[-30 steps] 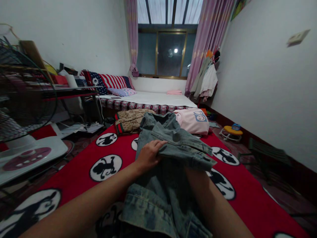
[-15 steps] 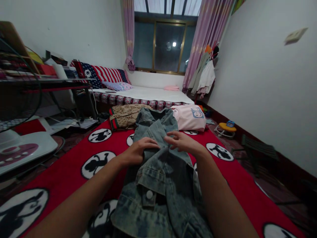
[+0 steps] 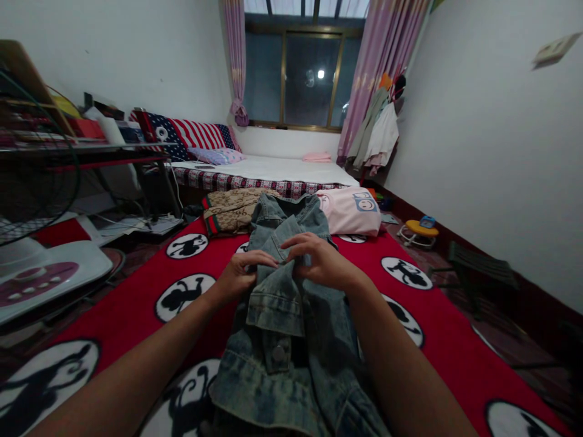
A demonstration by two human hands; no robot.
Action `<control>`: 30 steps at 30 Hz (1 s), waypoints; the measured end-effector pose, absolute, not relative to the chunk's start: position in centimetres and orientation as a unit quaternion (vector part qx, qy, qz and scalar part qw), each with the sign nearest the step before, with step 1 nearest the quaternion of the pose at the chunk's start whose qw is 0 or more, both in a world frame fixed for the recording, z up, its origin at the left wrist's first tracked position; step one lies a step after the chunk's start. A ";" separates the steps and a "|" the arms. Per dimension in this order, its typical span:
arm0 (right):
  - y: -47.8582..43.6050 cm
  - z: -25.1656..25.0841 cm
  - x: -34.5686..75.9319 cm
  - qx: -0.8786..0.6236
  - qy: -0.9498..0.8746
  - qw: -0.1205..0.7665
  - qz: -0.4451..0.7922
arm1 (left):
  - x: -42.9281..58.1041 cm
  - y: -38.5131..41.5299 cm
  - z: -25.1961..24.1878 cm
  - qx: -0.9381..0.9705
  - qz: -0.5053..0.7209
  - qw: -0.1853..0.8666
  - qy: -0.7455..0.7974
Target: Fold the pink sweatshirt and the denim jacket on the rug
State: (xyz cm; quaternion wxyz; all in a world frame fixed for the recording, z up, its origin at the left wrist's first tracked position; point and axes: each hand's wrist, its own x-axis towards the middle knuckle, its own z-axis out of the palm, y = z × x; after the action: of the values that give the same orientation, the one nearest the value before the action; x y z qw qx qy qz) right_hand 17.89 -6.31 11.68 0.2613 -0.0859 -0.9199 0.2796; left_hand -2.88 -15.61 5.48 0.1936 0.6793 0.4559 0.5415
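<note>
A faded blue denim jacket (image 3: 273, 315) lies lengthwise in front of me, its sleeves folded inward across the front. My left hand (image 3: 243, 273) is at its left edge, fingers over the sleeve fabric and closed on it. From the right, my right hand (image 3: 321, 261) reaches over the middle, its fingers bent down onto the folded sleeve and pinching the cloth; the thumb is partly hidden. The fingertips of both hands nearly meet. Below them show a cuff and a metal button (image 3: 279, 352). Under the jacket spreads a red blanket (image 3: 132, 328) with black-and-white round prints.
Beyond the jacket lie a folded brown patterned garment (image 3: 232, 212) and a folded pink garment (image 3: 348, 212). A bed (image 3: 273, 167) stands by the window. At left is a cluttered desk (image 3: 136, 147); at right, a yellow stool (image 3: 419, 228) and a dark folding stool (image 3: 483, 265).
My right hand has moved left and its fingers have come down onto the sleeve. My left hand has shifted slightly left. The sleeve and cuff have moved a little left and up.
</note>
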 end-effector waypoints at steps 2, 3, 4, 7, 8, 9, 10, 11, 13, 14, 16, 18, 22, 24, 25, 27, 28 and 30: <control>-5.4 11.9 18.5 -0.086 -0.841 0.335 0.416 | -3.2 -15.4 6.0 0.586 0.621 0.218 0.473; -5.0 12.0 19.0 -0.092 -0.800 0.358 0.473 | -3.4 -15.4 6.3 0.543 0.654 0.228 0.475; -4.5 12.2 19.7 -0.103 -0.768 0.367 0.514 | -3.6 -15.4 6.7 0.514 0.672 0.244 0.473; -4.2 12.8 21.7 -0.118 -0.758 0.283 0.576 | -4.0 -15.8 8.0 0.535 0.615 0.339 0.469; -4.4 13.0 22.1 -0.108 -0.769 0.219 0.591 | -4.1 -15.8 8.4 0.557 0.573 0.365 0.478; -4.7 13.2 22.4 -0.094 -0.774 0.151 0.607 | -4.2 -15.8 8.7 0.577 0.530 0.381 0.492; -5.1 13.5 22.5 -0.078 -0.773 0.090 0.623 | -4.2 -15.5 9.0 0.591 0.493 0.385 0.509; -5.5 13.7 22.5 -0.064 -0.766 0.044 0.638 | -4.1 -15.1 9.2 0.601 0.467 0.382 0.525; -6.0 13.8 22.0 -0.057 -0.751 0.024 0.657 | -3.6 -13.7 9.3 0.630 0.430 0.345 0.548; -5.9 13.7 21.6 -0.067 -0.749 0.055 0.657 | -3.2 -12.9 9.1 0.655 0.412 0.306 0.555; -5.2 12.8 20.6 -0.117 -0.742 0.173 0.637 | -2.0 -11.2 8.1 0.702 0.372 0.196 0.575; -3.7 11.2 19.6 -0.200 -0.721 0.313 0.585 | -0.5 -9.8 6.4 0.712 0.317 0.096 0.620; -0.4 6.5 18.1 -0.368 -0.699 0.411 0.454 | 2.1 -8.8 2.7 0.702 0.216 0.027 0.678; 0.5 4.4 17.7 -0.410 -0.699 0.386 0.442 | 2.6 -9.0 1.5 0.719 0.200 0.008 0.666; 0.7 3.5 17.5 -0.414 -0.700 0.378 0.441 | 2.6 -9.1 1.2 0.726 0.197 0.003 0.659; 0.8 2.4 17.3 -0.399 -0.710 0.384 0.434 | 2.5 -9.3 0.9 0.737 0.193 0.001 0.648; 0.8 2.0 17.2 -0.386 -0.718 0.390 0.428 | 2.4 -9.4 0.9 0.740 0.194 0.000 0.644; 1.0 1.8 17.0 -0.368 -0.733 0.389 0.420 | 2.2 -9.4 0.9 0.745 0.198 -0.004 0.637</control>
State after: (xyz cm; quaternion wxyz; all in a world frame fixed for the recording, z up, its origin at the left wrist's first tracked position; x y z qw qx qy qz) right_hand 17.05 0.99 1.76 0.3885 -0.3679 -0.7330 0.4200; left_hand 2.21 -9.40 0.90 -0.0038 0.7446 0.6375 0.1978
